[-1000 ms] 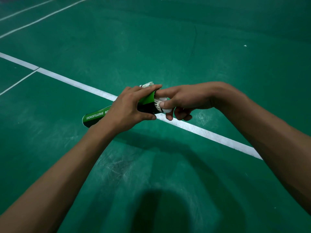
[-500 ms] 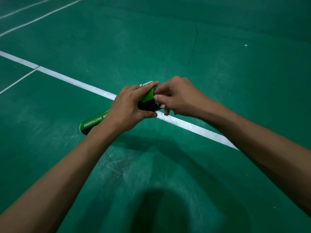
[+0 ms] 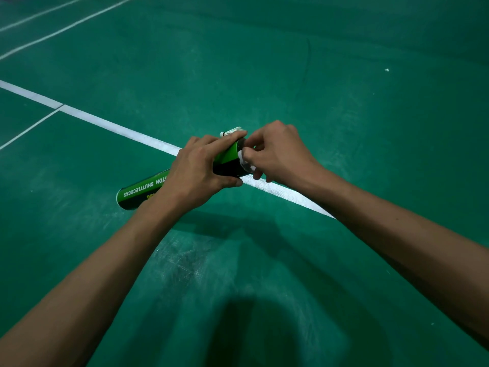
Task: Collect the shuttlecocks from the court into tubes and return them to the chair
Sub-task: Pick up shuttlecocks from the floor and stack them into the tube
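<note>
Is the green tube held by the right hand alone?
No: the left hand grips the green tube around its body; the right hand pinches a shuttlecock at its open end.

Bare forearms converge ahead: left grip (image 3: 195, 172) curls round the shuttlecock tube (image 3: 143, 188), while right grip (image 3: 275, 152), knuckles up, pinches a shuttlecock (image 3: 247, 165) at the tube's mouth.

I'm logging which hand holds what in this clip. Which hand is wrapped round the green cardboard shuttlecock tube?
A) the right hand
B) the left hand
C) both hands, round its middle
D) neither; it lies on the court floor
B: the left hand curls round the green cardboard shuttlecock tube near its open end, while the right hand only pinches a white shuttlecock at the tube's mouth.
</note>
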A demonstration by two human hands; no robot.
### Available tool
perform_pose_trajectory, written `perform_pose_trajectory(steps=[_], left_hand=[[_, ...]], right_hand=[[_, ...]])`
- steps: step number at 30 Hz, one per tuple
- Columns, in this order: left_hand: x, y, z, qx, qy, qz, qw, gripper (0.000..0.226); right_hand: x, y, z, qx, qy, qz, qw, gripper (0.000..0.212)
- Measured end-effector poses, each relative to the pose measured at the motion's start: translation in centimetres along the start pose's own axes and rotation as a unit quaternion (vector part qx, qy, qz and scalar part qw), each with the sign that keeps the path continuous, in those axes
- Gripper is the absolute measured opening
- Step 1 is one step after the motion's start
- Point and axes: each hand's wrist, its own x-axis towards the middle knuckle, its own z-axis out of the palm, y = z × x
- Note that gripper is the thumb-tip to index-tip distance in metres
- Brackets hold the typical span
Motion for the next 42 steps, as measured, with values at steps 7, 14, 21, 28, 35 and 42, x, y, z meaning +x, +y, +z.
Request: perform_pose_trajectory(steps=[7,14,21,28,35,42], left_hand=[[-0.1,0.5,-0.2,-0.033,0.011,-0.005,0.999,0.094],[0.9,1.9,-1.0,-0.034,0.024,0.016,0.999,0.095],[1.0,2.4,-1.7,-0.028,0.061,0.015,0.998,0.093],[2.6,2.0,-2.8,-0.047,0.083,0.003,0.995,0.094],[0.3,0.1,-0.9,-0.028,0.043,-0.003,0.999,0.094],[-0.7,-0.4,0.2,-0.032,0.020,-0.006,0.999,0.095]], right_hand=[[0.1,-0.3,-0.7,0.002,-0.050,0.005,0.999,0.010],[0.8,-1.7,-3.2,0.032,-0.022,0.015,0.999,0.012],[1.0,-2.2,-2.6,0.071,0.002,0.022,0.997,0.020],[1.1,-1.2,-3.2,0.247,0.057,0.063,0.965,0.015],[1.9,-0.7,-4.1,0.127,-0.033,0.060,0.990,0.012],[1.2,-0.2,-0.1,0.128,-0.034,0.088,0.987,0.004]])
